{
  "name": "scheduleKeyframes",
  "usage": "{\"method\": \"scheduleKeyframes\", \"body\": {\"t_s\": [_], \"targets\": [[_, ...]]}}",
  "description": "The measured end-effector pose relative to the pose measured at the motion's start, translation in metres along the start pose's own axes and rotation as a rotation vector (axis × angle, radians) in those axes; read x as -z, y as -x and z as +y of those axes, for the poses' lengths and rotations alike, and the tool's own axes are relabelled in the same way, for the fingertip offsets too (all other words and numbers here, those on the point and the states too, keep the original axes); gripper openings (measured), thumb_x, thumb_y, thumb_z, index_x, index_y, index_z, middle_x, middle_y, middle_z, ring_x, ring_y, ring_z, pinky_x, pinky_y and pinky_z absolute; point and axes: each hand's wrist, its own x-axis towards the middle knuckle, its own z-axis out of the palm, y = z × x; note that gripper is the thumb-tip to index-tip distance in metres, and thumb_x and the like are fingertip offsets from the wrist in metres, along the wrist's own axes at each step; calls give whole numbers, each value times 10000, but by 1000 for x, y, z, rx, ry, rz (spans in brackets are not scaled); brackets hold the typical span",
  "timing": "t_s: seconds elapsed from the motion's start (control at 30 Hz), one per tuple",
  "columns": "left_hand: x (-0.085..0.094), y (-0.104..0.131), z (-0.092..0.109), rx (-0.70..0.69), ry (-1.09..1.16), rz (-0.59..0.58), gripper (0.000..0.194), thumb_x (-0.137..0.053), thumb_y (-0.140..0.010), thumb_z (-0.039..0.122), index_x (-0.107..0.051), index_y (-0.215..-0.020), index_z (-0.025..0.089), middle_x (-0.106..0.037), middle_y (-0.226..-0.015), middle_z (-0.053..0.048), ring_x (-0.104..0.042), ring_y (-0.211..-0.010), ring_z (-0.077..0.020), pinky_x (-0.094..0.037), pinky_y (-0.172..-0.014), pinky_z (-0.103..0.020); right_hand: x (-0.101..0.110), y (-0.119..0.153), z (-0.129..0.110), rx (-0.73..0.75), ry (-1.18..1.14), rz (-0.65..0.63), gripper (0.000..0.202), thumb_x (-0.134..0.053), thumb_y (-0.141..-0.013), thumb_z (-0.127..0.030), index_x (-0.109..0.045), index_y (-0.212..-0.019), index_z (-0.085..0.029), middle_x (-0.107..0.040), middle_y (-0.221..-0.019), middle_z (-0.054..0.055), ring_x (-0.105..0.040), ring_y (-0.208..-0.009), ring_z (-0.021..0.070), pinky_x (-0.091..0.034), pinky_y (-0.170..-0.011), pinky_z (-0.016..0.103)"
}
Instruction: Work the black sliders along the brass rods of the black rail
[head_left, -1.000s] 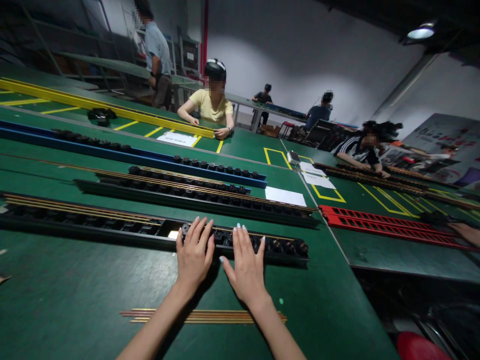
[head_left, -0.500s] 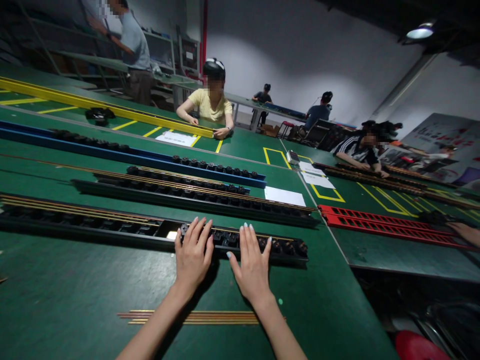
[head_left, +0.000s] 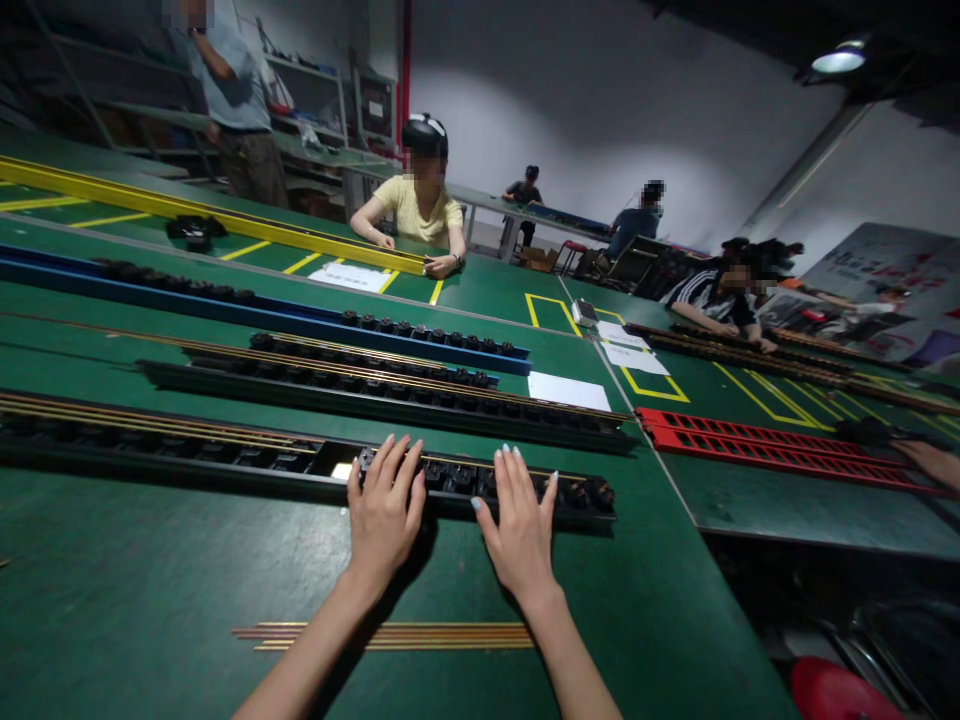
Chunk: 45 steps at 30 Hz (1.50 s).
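Note:
Both hands lie on the long black rail [head_left: 247,480], which holds a row of black fittings and thin brass-coloured rods [head_left: 187,425]. My left hand [head_left: 386,505] is open, its fingertips resting on the fittings just right of a bright gap in the rail. To its right, my right hand [head_left: 517,525] is open too, with fingers stretched over the black fittings [head_left: 577,492] near the rail's right end. Parts under the fingers are hidden. Closer to me, a bundle of loose brass-coloured rods [head_left: 450,636] lies on the green table, partly behind my forearms.
Beyond lie a second black rail [head_left: 390,405], a blue rail [head_left: 300,325], and a yellow rail [head_left: 300,238] touched by a person in yellow [head_left: 420,210]. Right of the table seam are red slotted strips [head_left: 750,445] and another person's hand [head_left: 930,465]. White paper [head_left: 570,391] lies nearby.
My right hand has slid a little to the right along the rail. My left hand stays nearly in place. A standing person in the background has shifted left.

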Motion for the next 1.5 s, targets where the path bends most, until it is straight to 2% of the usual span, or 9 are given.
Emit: {"method": "scheduleKeyframes", "body": {"t_s": [0.17, 0.33, 0.53, 0.73, 0.97, 1.13, 1.23, 1.4, 1.5], "targets": [[-1, 0, 0, -1, -4, 5, 417, -431, -924, 247, -485, -1337, 230, -554, -1364, -78, -433, -1317, -228, -155, -1127, -465, -2, 1, 10, -40, 51, 33, 580, -262, -981, -454, -246, -1476, -153, -306, -1516, 120, -229, -1424, 234, -8, -1125, 576], [1, -1, 0, -7, -3, 4, 416, -434, -923, 248, -486, -1335, 226, -557, -1360, -77, -435, -1315, -227, -155, -1129, -463, -4, 2, 14, -42, 54, 48, 539, -262, -989, -419, -293, -1459, -158, -399, -1469, 116, -305, -1390, 222, 13, -1125, 571], [1, -1, 0, -9, -2, 6, 416, -433, -923, 244, -485, -1335, 227, -557, -1359, -75, -435, -1315, -224, -159, -1128, -460, -4, 2, 20, -85, 50, 81, 533, -264, -988, -420, -312, -1449, -155, -385, -1477, 128, -312, -1387, 225, -8, -1124, 579], [0, 0, -1, -10, -11, 11, 410, -434, -923, 242, -489, -1329, 224, -559, -1357, -74, -439, -1311, -226, -163, -1124, -464, -2, 3, 28, -114, 20, 96, 489, -261, -996, -400, -391, -1403, -165, -491, -1405, 111, -409, -1326, 202, -6, -1132, 565], [-1, -1, -1, -13, -12, 12, 415, -440, -920, 238, -486, -1332, 224, -562, -1354, -74, -438, -1312, -229, -173, -1119, -465, -4, 6, 40, -186, 64, 134, 509, -241, -994, -414, -364, -1423, -170, -414, -1460, 126, -341, -1371, 231, -41, -1114, 606], [1, 0, 0, -15, -14, 16, 413, -442, -919, 238, -488, -1329, 223, -564, -1352, -73, -441, -1309, -227, -174, -1121, -466, -3, 7, 50, -180, 54, 130, 470, -242, -999, -397, -417, -1393, -212, -515, -1386, 96, -434, -1304, 211, -26, -1113, 612], [1, 0, -1, -12, -16, 12, 415, -438, -921, 240, -486, -1332, 224, -563, -1353, -74, -440, -1310, -225, -167, -1126, -465, -1, 7, 52, -193, 66, 119, 469, -236, -997, -388, -413, -1401, -230, -496, -1402, 103, -392, -1334, 228, -62, -1102, 631], [0, 0, -1, -6, -7, 3, 438, -437, -918, 246, -467, -1354, 240, -552, -1365, -77, -432, -1318, -226, -155, -1135, -467, 1, 9, 55, -332, 83, 124, 468, -221, -991, -432, -494, -1344, -295, -359, -1495, 111, -185, -1426, 317, -158, -1032, 705], [0, 0, -1, 0, 14, -4, 456, -433, -916, 246, -450, -1371, 251, -545, -1373, -78, -428, -1323, -229, -151, -1138, -470, 1, 10, 55, -350, 93, 112, 478, -214, -989, -453, -478, -1357, -299, -363, -1488, 127, -216, -1416, 317, -147, -1030, 711]]}}
